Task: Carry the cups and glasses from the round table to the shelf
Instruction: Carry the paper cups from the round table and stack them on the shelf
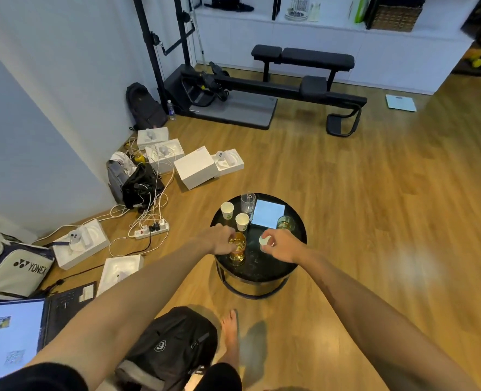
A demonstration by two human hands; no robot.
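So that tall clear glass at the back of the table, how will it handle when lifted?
The tall clear glass looks thin-walled, so probably fragile. It stands tall and narrow, so it is likely to tip if nudged. Paper cups stand close beside it, so reaching in may knock them.

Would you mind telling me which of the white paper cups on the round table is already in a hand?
The one at the near right, gripped by the right hand; the other two paper cups stand untouched farther back on the left.
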